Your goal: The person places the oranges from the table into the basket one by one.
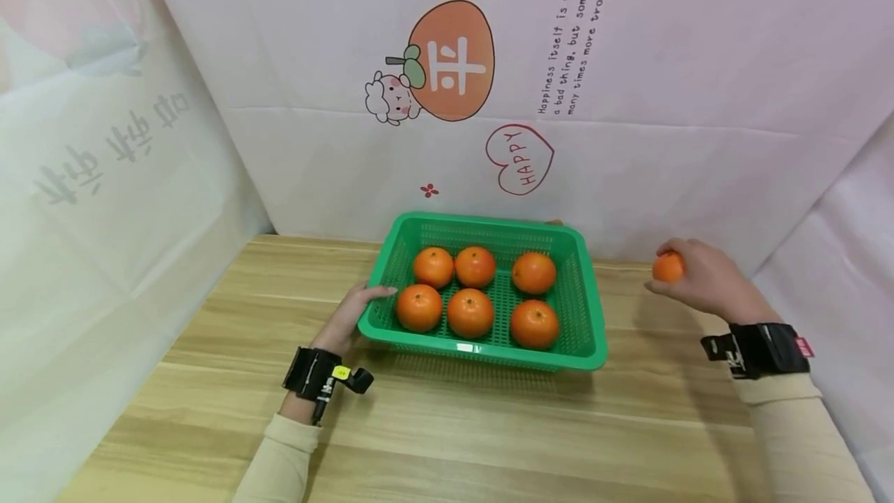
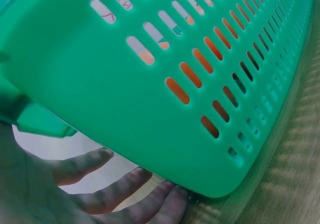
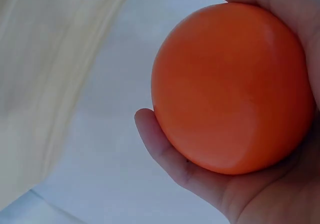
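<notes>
A green plastic basket (image 1: 482,355) with slotted walls stands on the wooden table, holding several oranges (image 1: 470,313) in two rows. At its left end, my left hand (image 1: 349,313) grips the basket, thumb over the rim; the left wrist view shows the fingers (image 2: 112,191) against the outside of the wall (image 2: 115,99). Off to the right of the basket, my right hand (image 1: 705,278) holds one orange (image 1: 668,266) above the table. Close up in the right wrist view, thumb and fingers curve around that smooth orange (image 3: 230,89).
White printed cloth (image 1: 314,169) hangs behind the table (image 1: 447,425), and more cloth walls (image 1: 126,254) close off both sides. A small orange-brown thing (image 1: 555,222) peeks over the basket's back rim, mostly hidden.
</notes>
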Demonstrator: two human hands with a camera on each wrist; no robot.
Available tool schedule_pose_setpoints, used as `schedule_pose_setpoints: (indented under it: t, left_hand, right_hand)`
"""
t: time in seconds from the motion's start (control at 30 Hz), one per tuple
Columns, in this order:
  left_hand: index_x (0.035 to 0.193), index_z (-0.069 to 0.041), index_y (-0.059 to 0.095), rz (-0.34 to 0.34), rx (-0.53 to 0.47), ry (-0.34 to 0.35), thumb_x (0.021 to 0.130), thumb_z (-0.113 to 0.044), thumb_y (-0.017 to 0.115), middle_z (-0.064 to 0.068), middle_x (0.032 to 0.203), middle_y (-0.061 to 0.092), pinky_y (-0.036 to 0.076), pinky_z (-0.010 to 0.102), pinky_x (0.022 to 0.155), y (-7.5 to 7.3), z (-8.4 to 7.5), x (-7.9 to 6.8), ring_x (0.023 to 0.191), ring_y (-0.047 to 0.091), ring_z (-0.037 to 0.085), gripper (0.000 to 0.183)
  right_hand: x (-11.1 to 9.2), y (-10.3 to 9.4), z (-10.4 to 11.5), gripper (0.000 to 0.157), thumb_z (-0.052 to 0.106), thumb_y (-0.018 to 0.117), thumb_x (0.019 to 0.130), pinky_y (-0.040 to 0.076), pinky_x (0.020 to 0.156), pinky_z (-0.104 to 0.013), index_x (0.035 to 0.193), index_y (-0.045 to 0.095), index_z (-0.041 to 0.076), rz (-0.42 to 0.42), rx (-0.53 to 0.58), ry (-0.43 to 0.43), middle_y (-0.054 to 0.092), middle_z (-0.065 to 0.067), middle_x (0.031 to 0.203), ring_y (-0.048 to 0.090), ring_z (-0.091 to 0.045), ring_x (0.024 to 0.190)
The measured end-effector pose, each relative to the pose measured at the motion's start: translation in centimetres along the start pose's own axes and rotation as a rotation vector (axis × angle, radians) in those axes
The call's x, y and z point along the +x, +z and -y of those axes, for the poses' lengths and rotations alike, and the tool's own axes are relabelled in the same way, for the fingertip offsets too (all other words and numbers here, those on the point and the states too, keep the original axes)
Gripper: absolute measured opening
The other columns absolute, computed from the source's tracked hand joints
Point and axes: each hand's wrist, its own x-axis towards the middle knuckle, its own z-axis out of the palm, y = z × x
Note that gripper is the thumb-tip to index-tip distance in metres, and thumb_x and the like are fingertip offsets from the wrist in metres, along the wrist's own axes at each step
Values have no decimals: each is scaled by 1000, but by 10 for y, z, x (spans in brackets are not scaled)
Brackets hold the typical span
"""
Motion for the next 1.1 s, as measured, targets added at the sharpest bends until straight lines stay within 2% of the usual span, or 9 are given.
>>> schedule_pose_setpoints:
  t: [0.17,0.37,0.73,1.1]
  left_hand:
    - [165,-14,29,13,-11,0,102,-34,57,19,162,46,53,48,110,-1,1,1,140,54,33,72]
    - [165,-14,29,12,-22,-10,102,-33,57,18,163,45,52,49,112,-1,0,1,142,52,34,72]
    - [165,-13,29,13,-16,-4,103,-32,57,19,162,46,54,47,109,-2,0,0,140,54,33,71]
    - [166,-14,28,16,-13,-7,102,-33,57,18,163,45,53,48,111,-1,-1,1,140,53,33,72]
  right_hand:
    - [2,-7,16,59,32,83,88,48,64,-38,127,62,-7,-19,4,-9,63,-31,113,62,-33,85]
    - [5,-14,36,59,34,84,87,51,66,-40,128,63,-4,-44,12,-24,63,-29,115,64,-33,87]
    - [13,-24,66,57,34,82,88,53,70,-41,129,63,0,-54,30,-34,63,-26,122,63,-34,92]
    - [24,-25,97,58,38,82,88,54,72,-42,130,63,2,-71,66,-61,64,-22,124,64,-33,95]
